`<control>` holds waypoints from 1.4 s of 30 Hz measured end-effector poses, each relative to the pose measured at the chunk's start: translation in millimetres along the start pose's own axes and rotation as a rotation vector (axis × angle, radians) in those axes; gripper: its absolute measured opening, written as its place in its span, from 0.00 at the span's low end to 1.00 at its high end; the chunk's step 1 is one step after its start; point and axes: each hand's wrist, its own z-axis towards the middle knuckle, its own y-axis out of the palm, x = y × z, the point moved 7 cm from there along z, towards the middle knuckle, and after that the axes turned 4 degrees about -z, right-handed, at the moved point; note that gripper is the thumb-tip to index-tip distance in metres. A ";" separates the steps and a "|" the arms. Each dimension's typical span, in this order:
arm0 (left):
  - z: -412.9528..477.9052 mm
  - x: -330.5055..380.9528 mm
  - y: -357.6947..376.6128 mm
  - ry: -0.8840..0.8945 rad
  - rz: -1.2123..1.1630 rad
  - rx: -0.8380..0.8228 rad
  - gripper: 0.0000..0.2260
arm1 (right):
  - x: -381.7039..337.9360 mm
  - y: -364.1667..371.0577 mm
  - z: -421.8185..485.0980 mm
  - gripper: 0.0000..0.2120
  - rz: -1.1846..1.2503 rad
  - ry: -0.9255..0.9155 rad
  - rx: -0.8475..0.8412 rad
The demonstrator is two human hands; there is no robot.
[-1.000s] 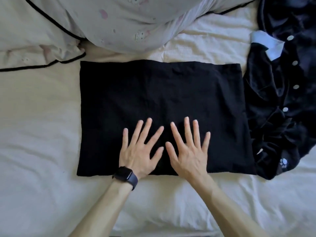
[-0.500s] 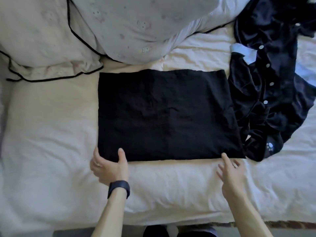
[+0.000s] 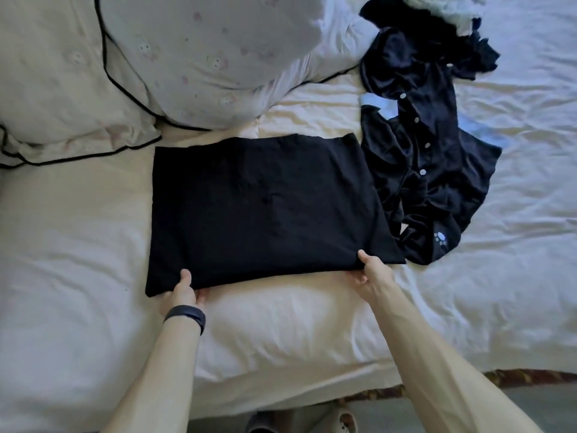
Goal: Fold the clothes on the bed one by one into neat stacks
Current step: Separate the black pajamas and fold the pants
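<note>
A black garment [image 3: 265, 207], folded into a flat rectangle, lies in the middle of the white bed [image 3: 78, 245]. My left hand [image 3: 184, 292] pinches its near edge close to the left corner, thumb on top, fingers under the cloth. My right hand [image 3: 373, 273] grips the near edge toward the right corner, thumb on top. That edge is slightly lifted off the sheet. A dark blue button-up garment [image 3: 427, 170] with white buttons and a paw print lies crumpled just right of the black one.
Two pale pillows with black piping [image 3: 125, 67] sit behind the black garment at the upper left. More dark and pale clothing [image 3: 437, 7] is heaped at the top right. The bed's near edge [image 3: 281, 401] runs below my arms, with slippers [image 3: 343, 421] on the floor.
Both hands left the top of the black garment, moved apart to its near edge, and now grip it. The right hand went from hovering beside the corner to holding the edge.
</note>
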 end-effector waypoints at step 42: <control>-127.1 -85.5 68.0 1.307 1.646 -0.586 0.31 | 87.2 22.3 -99.3 0.26 -1.577 -1.068 -0.148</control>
